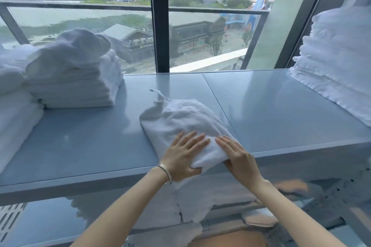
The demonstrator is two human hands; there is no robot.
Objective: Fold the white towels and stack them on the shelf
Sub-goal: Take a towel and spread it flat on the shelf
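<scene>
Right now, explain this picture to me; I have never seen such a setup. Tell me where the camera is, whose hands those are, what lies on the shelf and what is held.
No machine here: a person works with bare hands, and the one camera sits on their head, looking forward and down. The left hand, with a bracelet at the wrist, and the right hand press on the near end of a towel lying on the shelf; it is pressed, not lifted. A left stack and a right stack of towels stand alongside. Behind is a window.

The towel stack left of the left hand and the towel pile right of the right hand are edge-cropped.
</scene>
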